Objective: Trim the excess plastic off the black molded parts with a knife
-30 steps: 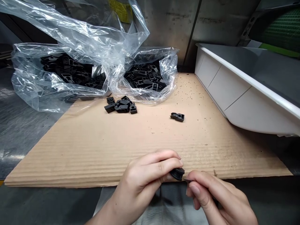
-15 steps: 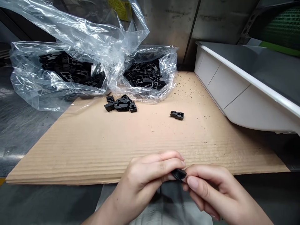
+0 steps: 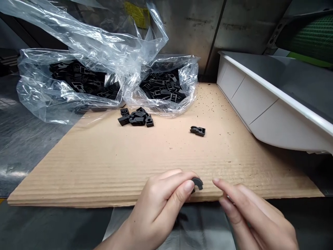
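Observation:
My left hand (image 3: 162,205) pinches a black plastic part (image 3: 198,183) between thumb and fingers near the front edge of the cardboard. Its curved, hook-like end sticks out to the right; the rest is hidden in my grip. My right hand (image 3: 249,211) is apart from the part, a short way to its right. The index finger points toward the part and the thumb lies below, with a gap between them and nothing plainly held. A single black plastic piece (image 3: 198,131) lies farther back on the cardboard. To its left is a small pile of similar pieces (image 3: 137,117).
Two clear plastic bags full of black pieces stand at the back: the left bag (image 3: 41,86) and the right bag (image 3: 191,81). A pale plastic bin (image 3: 238,90) borders the right side. Dark specks dot the cardboard sheet (image 3: 104,159) beside it.
My right hand has let go of the black plastic part and moved right, its fingers parting. My left hand has turned the part so that its curved end shows. The view has shifted slightly.

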Available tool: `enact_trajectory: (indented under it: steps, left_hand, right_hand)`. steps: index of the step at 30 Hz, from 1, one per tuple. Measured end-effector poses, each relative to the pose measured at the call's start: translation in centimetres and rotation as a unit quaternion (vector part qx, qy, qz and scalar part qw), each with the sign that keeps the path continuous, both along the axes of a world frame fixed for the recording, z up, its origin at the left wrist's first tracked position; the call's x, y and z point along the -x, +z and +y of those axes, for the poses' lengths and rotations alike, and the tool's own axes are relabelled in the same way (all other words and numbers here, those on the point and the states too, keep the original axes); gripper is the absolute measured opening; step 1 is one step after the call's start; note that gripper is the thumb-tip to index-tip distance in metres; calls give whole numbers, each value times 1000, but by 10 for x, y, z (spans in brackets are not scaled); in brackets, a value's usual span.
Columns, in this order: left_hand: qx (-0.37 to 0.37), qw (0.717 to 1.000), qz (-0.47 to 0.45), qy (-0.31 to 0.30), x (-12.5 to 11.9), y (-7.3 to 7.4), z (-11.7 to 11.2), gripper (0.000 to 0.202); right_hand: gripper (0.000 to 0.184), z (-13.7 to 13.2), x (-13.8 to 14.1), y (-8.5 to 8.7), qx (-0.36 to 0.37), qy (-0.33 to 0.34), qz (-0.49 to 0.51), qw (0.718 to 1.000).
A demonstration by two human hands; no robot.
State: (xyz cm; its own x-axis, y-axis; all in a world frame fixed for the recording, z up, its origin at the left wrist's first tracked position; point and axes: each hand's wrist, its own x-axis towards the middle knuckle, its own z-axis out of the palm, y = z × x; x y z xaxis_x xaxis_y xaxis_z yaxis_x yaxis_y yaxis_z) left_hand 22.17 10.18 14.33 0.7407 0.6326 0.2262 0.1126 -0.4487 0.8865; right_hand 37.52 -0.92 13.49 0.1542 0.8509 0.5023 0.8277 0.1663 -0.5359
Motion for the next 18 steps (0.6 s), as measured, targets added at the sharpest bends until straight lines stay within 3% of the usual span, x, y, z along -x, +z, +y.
enact_trajectory:
  steps: [4, 9, 18]
  left_hand:
    - [-25, 1000, -13, 6, 0, 2, -1, 24]
    - [-33, 999, -4, 0, -2, 4, 0, 27]
    - [33, 999, -4, -32, -1, 2, 3, 24]
  right_hand:
    - [28, 8, -5, 2, 58, 63, -23, 996]
    - [18, 13, 0, 1, -19, 55, -20, 998]
    - [15, 17, 0, 5, 15, 68, -5, 998]
